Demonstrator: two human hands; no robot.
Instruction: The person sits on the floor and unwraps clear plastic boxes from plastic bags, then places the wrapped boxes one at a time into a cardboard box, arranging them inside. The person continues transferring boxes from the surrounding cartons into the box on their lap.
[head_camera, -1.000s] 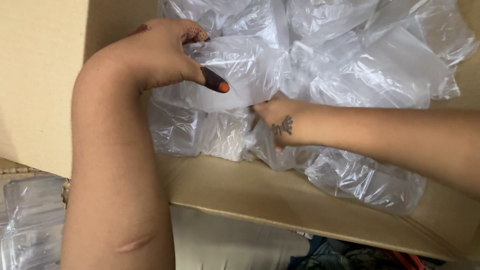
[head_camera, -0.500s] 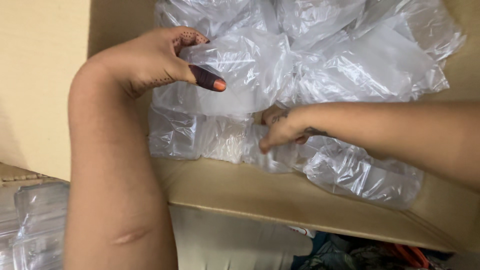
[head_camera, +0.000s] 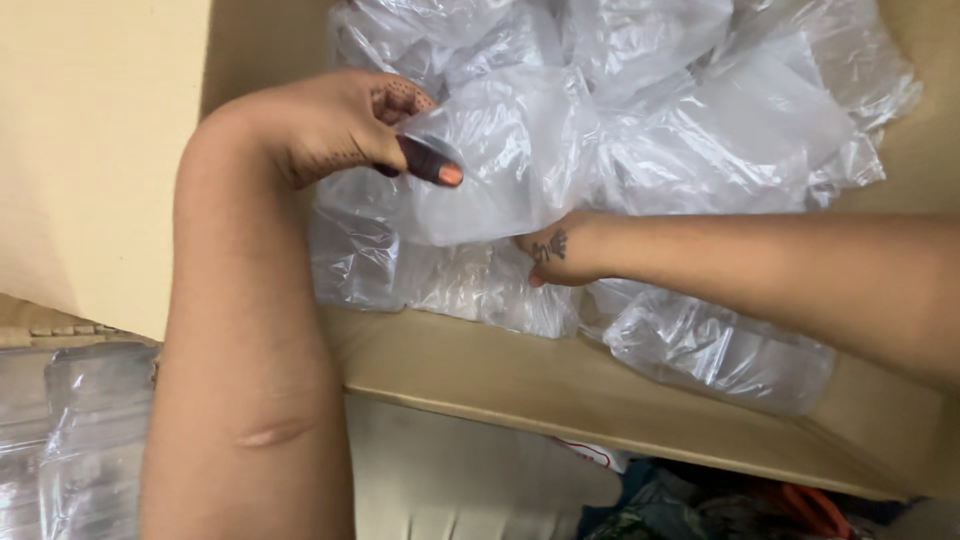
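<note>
- The left hand (head_camera: 345, 125) reaches into a cardboard box (head_camera: 560, 385) from the near left, wrist bent, and pinches the top edge of a clear plastic bag (head_camera: 490, 170) between thumb and fingers (head_camera: 432, 165); the thumb nail is orange and dark patterning runs over the fingers.
- That bag is lifted a little above the heap, hanging as a loose sheet from the left-hand grip, toward the box's near-left part.
- The right hand (head_camera: 555, 255) comes in from the right edge, its forearm lying across the box's near wall. Its fingers are tucked under the lower edge of the lifted bag and hidden by plastic, so I cannot tell whether they are apart or closed on anything. A small dark mark shows on the back of this hand.
- The box is filled with a heap of crumpled clear bags (head_camera: 700, 120), spreading from the left wall to the far-right corner; one bulging bag (head_camera: 720, 345) lies against the near wall just below the right forearm.
- The box's left flap (head_camera: 90, 150) stands open, a broad tan panel beside the left arm.
- Outside the box at the lower left, more clear plastic packaging (head_camera: 70, 440) lies just beside the left elbow.
- Below the near wall, colourful clutter (head_camera: 760, 505) shows dimly, too dark to identify.
</note>
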